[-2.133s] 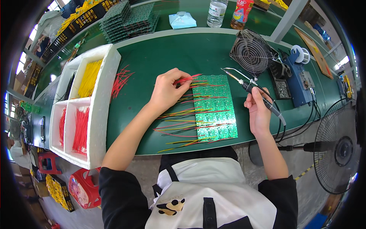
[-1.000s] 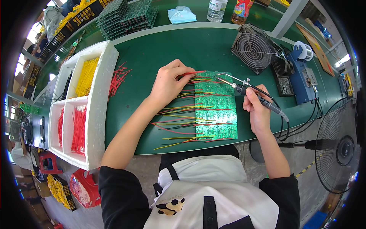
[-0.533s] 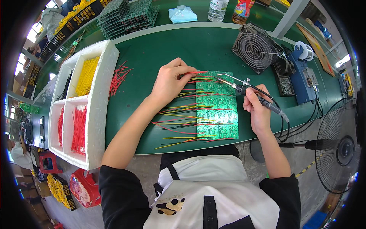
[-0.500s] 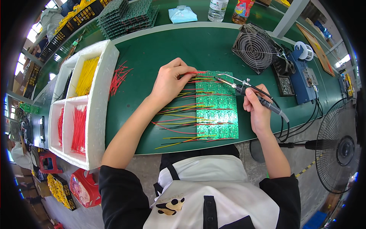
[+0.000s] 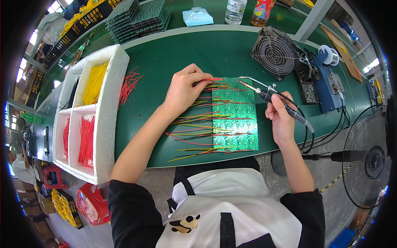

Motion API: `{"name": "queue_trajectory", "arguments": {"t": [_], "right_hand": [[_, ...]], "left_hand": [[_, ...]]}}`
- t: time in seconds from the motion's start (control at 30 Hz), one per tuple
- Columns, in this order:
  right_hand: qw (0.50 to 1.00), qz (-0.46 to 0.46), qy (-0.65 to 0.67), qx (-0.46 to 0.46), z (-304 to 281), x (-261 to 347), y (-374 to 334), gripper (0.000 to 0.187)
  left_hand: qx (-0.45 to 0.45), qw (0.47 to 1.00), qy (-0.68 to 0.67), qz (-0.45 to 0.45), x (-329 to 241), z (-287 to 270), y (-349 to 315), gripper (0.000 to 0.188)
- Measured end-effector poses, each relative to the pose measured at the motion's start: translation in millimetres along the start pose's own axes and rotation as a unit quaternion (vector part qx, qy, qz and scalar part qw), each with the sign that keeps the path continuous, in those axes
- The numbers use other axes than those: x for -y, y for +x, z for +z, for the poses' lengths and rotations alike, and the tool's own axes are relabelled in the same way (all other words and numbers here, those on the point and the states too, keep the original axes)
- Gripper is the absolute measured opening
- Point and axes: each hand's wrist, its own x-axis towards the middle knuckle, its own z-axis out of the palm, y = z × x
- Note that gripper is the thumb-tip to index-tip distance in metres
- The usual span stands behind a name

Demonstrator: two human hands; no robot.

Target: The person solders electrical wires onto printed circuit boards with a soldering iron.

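Green desk [image 5: 173,49] carries the work; the circuit-board panel [image 5: 244,111] lies flat on it before the person, between the hands. Compared with half a second ago, the right hand [image 5: 283,118] has drawn the soldering iron [image 5: 264,95] slightly up and to the right, its tip now near the panel's upper right part; contact there cannot be confirmed. The left hand [image 5: 185,89] is unmoved, thumb and finger pinched on red wires [image 5: 214,79] at the panel's upper left corner. The right hand's fingers are closed around the iron's handle. Assessment: probably a lull between two joints, the top row being unfinished.

Surroundings, by size: white foam box [image 5: 106,124] of sorted wires to the left; stacked green boards [image 5: 138,20] beyond; square fume fan [image 5: 275,53] at upper right; blue soldering station [image 5: 324,93] beside it; solder spool [image 5: 328,56]; loose red wires [image 5: 130,86] beside the box.

Obstruction: yellow, red and black wire tails overhang the panel's left edge, below the left hand, and could snag.
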Motion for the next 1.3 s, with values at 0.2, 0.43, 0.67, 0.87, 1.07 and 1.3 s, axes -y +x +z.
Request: {"name": "queue_trajectory", "arguments": {"t": [0.2,0.43,0.67,0.87,1.07,1.3], "right_hand": [[0.998,-0.040,0.039,-0.018,-2.8,10.8,-4.4,0.015],[0.993,-0.058,0.055,-0.086,-13.0,20.8,-28.2,0.013],[0.986,-0.109,0.041,-0.123,-17.6,16.6,-28.5,0.013],[0.983,-0.122,0.034,-0.132,-20.8,19.0,-27.0,0.013],[0.985,-0.118,0.045,-0.117,-16.9,16.1,-26.9,0.012],[0.992,-0.093,0.055,-0.066,-1.6,10.2,-25.2,0.011]], "left_hand": [[-0.025,0.998,0.037,0.040,1.9,-3.7,-2.0,0.014],[-0.005,0.982,0.121,0.146,-32.8,-25.9,-16.2,0.022],[0.145,0.944,0.135,0.263,-51.2,-10.5,-36.4,0.019],[0.123,0.953,0.129,0.247,-45.2,3.4,-45.8,0.021],[0.091,0.984,0.041,0.147,-54.3,-2.0,-39.1,0.019],[0.085,0.996,-0.030,0.023,-39.6,-6.4,-30.8,0.014]]}}
